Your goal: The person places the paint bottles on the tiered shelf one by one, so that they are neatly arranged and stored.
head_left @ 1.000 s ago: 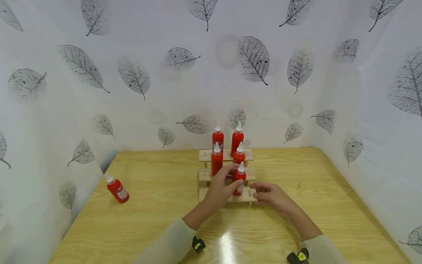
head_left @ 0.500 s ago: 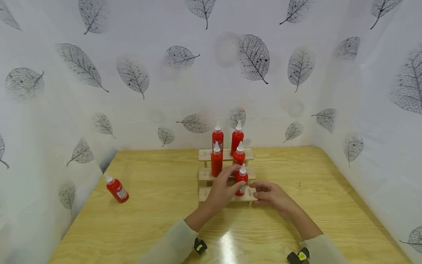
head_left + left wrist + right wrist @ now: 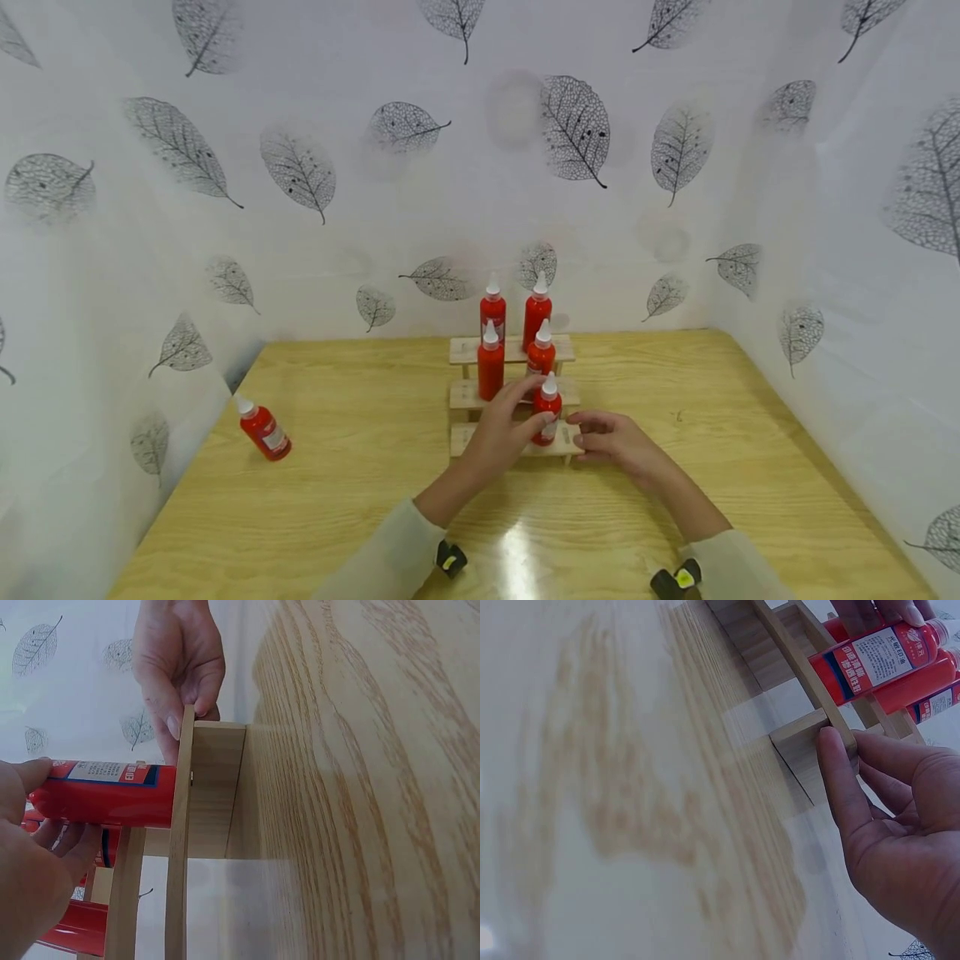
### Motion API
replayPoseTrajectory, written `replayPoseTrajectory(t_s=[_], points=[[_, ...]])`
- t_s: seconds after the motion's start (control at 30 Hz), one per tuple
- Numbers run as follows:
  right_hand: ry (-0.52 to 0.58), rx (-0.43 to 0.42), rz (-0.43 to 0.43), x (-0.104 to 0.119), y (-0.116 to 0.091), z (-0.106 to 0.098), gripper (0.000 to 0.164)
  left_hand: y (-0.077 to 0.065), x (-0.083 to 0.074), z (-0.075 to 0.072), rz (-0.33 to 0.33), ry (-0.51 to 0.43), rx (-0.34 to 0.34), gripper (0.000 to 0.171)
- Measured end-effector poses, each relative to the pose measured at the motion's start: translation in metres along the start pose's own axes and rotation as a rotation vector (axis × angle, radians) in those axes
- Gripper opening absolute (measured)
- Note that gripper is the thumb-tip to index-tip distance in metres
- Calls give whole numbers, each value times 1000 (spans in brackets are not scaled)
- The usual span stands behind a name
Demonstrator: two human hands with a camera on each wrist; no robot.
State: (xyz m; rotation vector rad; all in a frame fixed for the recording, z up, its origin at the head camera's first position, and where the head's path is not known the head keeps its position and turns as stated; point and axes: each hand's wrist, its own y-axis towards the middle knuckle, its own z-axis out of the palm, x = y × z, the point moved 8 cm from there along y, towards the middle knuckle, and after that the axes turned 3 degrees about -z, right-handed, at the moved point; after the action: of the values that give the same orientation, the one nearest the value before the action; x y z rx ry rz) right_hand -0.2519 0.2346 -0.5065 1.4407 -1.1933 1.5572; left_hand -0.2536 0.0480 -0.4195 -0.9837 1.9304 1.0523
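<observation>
My left hand [image 3: 497, 433] holds a red squeeze bottle [image 3: 548, 405] with a white pointed cap, upright at the right end of a wooden three-step stand's lowest step. In the left wrist view the thumb and fingers lie on opposite sides of the bottle [image 3: 112, 796], and its base meets the step. My right hand [image 3: 621, 448] pinches the right end of that step between thumb and fingers; the right wrist view shows this grip on the stand [image 3: 799, 652] closely. Similar bottles stand in pairs on the middle step [image 3: 491, 372] and top step [image 3: 537, 321].
Another red bottle [image 3: 266, 433] with a white cap stands apart near the table's left edge. White sheeting [image 3: 360, 208] printed with dark leaves closes off the back and both sides of the wooden table [image 3: 360, 400]. Light reflects off the tabletop in front of the stand.
The bottle in my left hand has shifted slightly right along the lowest step since the first frame. My right hand keeps its place at the step's end.
</observation>
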Motion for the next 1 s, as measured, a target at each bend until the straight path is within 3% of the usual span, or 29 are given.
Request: replayPoseTrajectory(t_s=[0.23,0.43,0.57,0.8,0.9,1.0], points=[[3,11,0,-1,1,1,49,-4,-1,-7,0,-29,-6,54],[0,4,11,-1,2,2,48,-20,-4,-31,28,-26,-30,49],[-1,1,10,-1,2,2,49,-33,-4,-58,41,-30,-84,47],[1,0,9,0,2,1,50,-57,-2,-122,95,7,-263,47],[2,-2,4,0,1,0,50,-66,4,-148,86,35,-322,48],[0,-1,-1,1,1,0,50,-77,12,-171,32,56,-373,49]])
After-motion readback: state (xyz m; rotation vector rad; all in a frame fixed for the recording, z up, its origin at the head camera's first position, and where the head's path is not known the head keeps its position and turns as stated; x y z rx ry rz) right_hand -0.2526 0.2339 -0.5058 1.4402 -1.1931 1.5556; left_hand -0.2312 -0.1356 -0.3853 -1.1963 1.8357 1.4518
